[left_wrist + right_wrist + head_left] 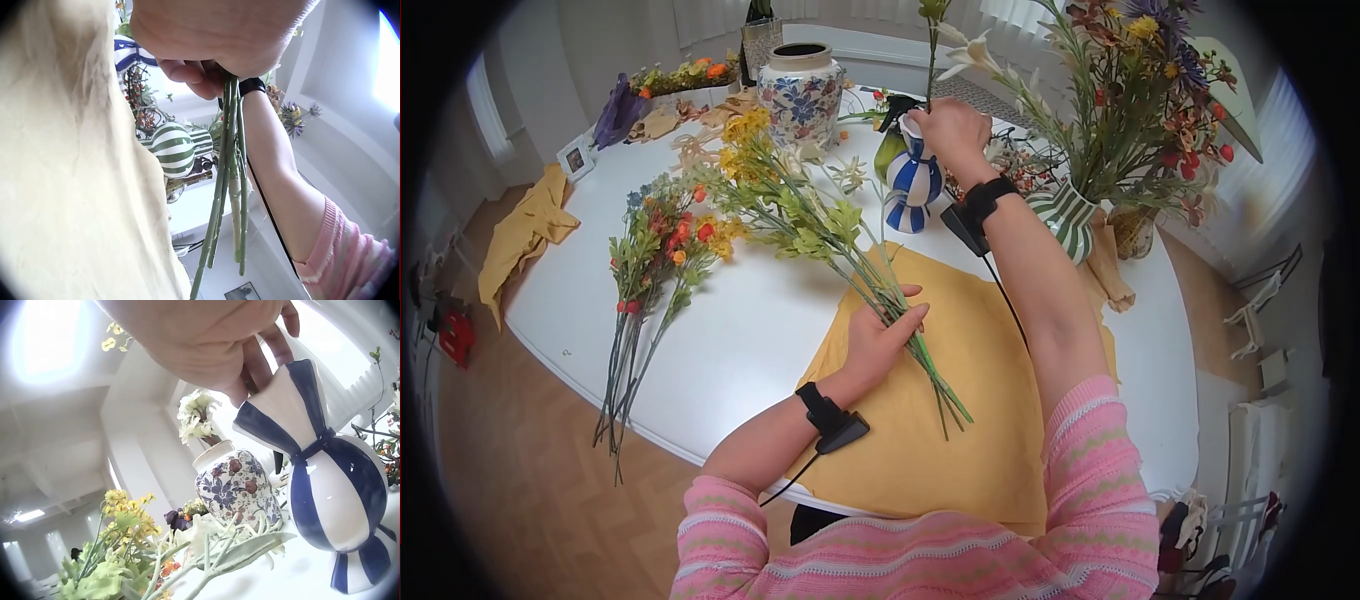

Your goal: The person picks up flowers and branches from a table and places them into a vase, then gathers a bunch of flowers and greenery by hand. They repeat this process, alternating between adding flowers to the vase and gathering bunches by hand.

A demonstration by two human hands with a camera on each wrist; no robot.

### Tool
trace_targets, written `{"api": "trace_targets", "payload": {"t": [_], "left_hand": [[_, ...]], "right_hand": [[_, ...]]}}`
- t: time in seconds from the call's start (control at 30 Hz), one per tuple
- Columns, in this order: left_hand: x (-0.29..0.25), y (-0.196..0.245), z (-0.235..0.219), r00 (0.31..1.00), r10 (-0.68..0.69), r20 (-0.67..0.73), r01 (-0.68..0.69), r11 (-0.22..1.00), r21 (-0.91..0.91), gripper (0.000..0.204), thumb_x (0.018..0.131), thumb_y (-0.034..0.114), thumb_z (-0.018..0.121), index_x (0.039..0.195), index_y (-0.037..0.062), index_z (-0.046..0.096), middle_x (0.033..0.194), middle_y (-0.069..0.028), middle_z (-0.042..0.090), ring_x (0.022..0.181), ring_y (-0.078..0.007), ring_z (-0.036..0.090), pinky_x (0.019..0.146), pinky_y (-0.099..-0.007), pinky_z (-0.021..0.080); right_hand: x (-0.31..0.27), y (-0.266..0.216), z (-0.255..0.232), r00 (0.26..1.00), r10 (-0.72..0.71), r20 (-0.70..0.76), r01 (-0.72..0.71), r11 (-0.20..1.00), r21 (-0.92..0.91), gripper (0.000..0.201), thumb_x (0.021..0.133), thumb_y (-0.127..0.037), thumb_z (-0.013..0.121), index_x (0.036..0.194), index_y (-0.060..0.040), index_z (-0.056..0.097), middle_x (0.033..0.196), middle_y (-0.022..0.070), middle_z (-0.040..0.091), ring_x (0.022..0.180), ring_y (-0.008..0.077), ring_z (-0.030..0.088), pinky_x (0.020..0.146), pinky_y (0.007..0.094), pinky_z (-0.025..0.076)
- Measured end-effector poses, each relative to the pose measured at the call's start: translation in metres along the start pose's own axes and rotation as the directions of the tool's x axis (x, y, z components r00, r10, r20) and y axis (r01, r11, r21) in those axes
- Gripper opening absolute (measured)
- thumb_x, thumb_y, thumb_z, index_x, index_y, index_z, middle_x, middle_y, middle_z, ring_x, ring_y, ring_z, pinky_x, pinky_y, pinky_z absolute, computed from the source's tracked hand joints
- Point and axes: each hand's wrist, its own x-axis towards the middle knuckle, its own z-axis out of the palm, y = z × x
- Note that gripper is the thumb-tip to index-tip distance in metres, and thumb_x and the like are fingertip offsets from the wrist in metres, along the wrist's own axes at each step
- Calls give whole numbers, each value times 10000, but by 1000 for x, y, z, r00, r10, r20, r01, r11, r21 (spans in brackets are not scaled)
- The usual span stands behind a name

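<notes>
My left hand (pixel 878 345) grips a bunch of green stems (pixel 935 385) topped with yellow and white flowers (pixel 745 145); the cut ends point toward me. In the left wrist view the stems (pixel 228 162) hang below the curled left hand (pixel 219 31). At the mouth of a blue-and-white striped vase (pixel 914 185), my right hand (pixel 953 130) pinches an upright green stem (pixel 932 60). The right wrist view has the right hand's fingers (pixel 259 362) at the rim of the vase (pixel 337 494); the stem's lower part is hidden.
Yellow wrapping paper (pixel 960 400) lies in front of me. To the left is a loose bunch of red and orange flowers (pixel 680 240). A floral vase (pixel 802 95) stands at the back, a green-striped vase (pixel 1065 222) with tall flowers at the right.
</notes>
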Motion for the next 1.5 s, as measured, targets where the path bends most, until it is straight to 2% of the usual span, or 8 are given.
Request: {"api": "trace_targets", "payload": {"t": [0.83,0.97,1.17,1.27,1.37,1.4,1.47,1.5], "left_hand": [[-1,0,2,999,-3,35,3,1000,3,335,907,210,676,1150,-12,613,710,3,619,624,-47,548,543,-207,417],[-2,0,2,999,-14,35,15,1000,-16,327,916,212,665,1149,-12,615,713,5,616,624,-44,541,549,-208,414],[-1,-3,0,999,-3,46,5,1000,-30,320,924,207,655,1151,-14,616,717,6,615,636,-44,547,559,-210,420],[1,-3,0,999,5,46,-4,1000,-22,321,938,213,637,1158,-20,612,717,8,611,642,-42,546,565,-210,421],[5,-1,-3,998,28,59,-29,1000,11,339,969,229,589,1195,-23,586,740,9,604,657,-43,539,579,-209,417],[6,-1,-5,996,55,69,-58,997,43,355,989,241,555,1227,-22,564,762,8,600,669,-47,535,589,-209,413],[8,1,-8,994,64,88,-68,997,45,351,996,238,542,1231,-22,562,763,8,601,681,-49,537,602,-213,417],[9,2,-9,991,79,111,-84,995,44,348,1002,236,528,1235,-21,560,764,8,602,693,-51,540,615,-217,421]], "right_hand": [[-21,-6,-4,989,-97,113,93,995,43,428,894,-522,523,830,-155,734,796,107,703,774,317,679,688,469,485],[-20,-6,-5,987,-41,158,25,994,104,394,895,-481,549,851,-135,734,839,101,706,826,313,669,797,544,393],[-28,-2,-14,980,-43,197,10,986,166,362,857,-454,582,903,-129,734,905,116,711,880,308,670,789,505,438],[-40,5,-19,994,-100,35,94,985,144,392,844,-425,621,1057,-109,714,923,117,719,871,302,683,791,419,519],[-63,14,-35,971,-146,-191,205,917,342,327,844,-286,667,1071,-54,701,935,127,722,842,245,687,794,364,526],[-76,15,-44,973,-144,-181,200,917,345,327,844,-286,667,1071,-54,701,935,127,722,842,245,687,794,364,526],[-101,19,-60,990,-2,141,-87,780,619,300,823,-318,669,994,-79,733,880,108,721,803,269,694,715,353,526],[-114,25,-52,996,-37,79,-29,712,702,291,829,-297,687,969,-46,732,803,81,720,714,183,689,668,300,519]]}}
